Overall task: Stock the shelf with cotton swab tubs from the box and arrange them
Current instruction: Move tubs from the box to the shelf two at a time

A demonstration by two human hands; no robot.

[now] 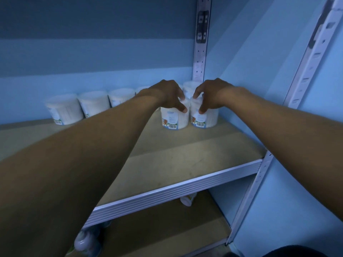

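Note:
Two white cotton swab tubs stand side by side on the wooden shelf board point(176, 154), near its back right corner. My left hand point(167, 93) grips the top of the left tub point(173, 118) from above. My right hand point(211, 95) grips the top of the right tub point(205, 118) the same way. Both tubs rest on the board with barcode labels facing me. Behind them another tub point(191, 87) shows between my hands. A row of tubs point(94, 102) lines the back wall to the left, partly hidden by my left forearm.
A perforated metal upright point(200, 52) stands at the back corner and another point(308, 67) at the front right. The shelf's white front rail point(176, 193) runs across. Below it, on a lower shelf, lie white bottles point(87, 240) and another white item point(187, 199).

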